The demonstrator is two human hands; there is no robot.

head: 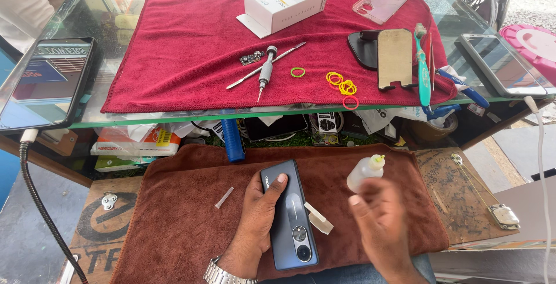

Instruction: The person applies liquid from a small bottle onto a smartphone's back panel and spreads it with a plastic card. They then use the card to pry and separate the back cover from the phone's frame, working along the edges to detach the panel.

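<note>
On the brown towel (pixel 185 226), left fingers (pixel 272 188) clasp the phone (pixel 289 214); right fingers (pixel 362 194) grip the bottle (pixel 364 172).

Bright daylight, glare on the glass counter (pixel 98 6), right hand (pixel 379 217) motion-blurred.

The smartphone (pixel 289 214) under the left hand (pixel 258 214) has a smooth, glossy dark-blue back, and it lies on a matt, napped brown cloth (pixel 179 220) spread over a worn, scratched wooden board (pixel 457 197). The right hand (pixel 379 226) grips a small bottle (pixel 364 173) of translucent white plastic, and a metal-link watch (pixel 226 273) shines at the left wrist. Above, a fuzzy red towel (pixel 185 46) covers a glossy glass counter (pixel 457 12), bearing a metal-shafted screwdriver (pixel 265 72), rubber bands (pixel 341 84), a clear plastic phone case (pixel 381 1) and a smooth white cardboard box (pixel 285 1).
</note>
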